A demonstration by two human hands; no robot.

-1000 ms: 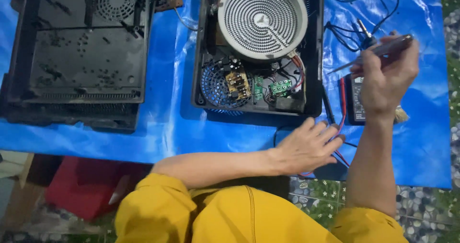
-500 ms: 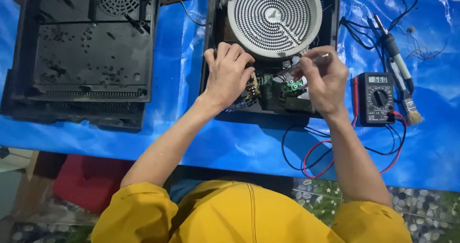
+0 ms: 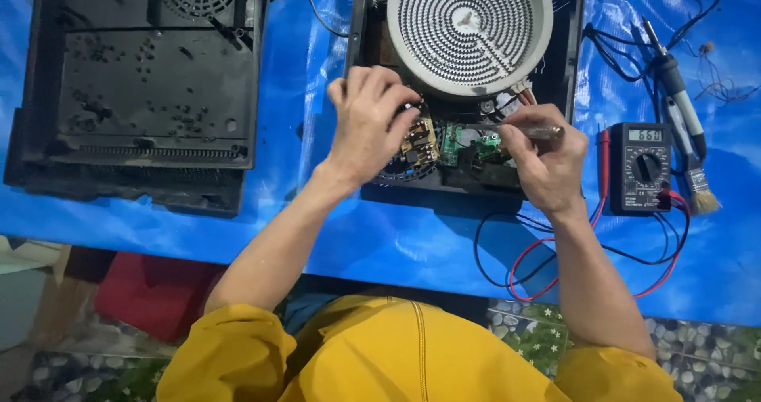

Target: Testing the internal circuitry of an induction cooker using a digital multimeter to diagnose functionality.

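Observation:
An opened electric cooktop (image 3: pixel 575 49) lies on a blue sheet, its round white coiled heating element (image 3: pixel 468 29) exposed. Below the element sits a green circuit board (image 3: pixel 464 142) beside a yellow-brown part. My left hand (image 3: pixel 366 124) rests on the cooktop's lower left corner, fingers curled over the board's left side. My right hand (image 3: pixel 539 160) grips a slim metal-tipped tool (image 3: pixel 547 132), its tip lying across the green circuit board.
A black multimeter (image 3: pixel 640 168) with red and black leads lies right of the cooktop. A soldering iron (image 3: pixel 674 77) and a small brush (image 3: pixel 697 192) lie at far right. The cooktop's black bottom cover (image 3: pixel 143 93) lies at left on the blue sheet (image 3: pixel 396 235).
My left hand moved from the sheet's front edge up onto the cooktop's board. My right hand came down from the right with the tool onto the circuit board.

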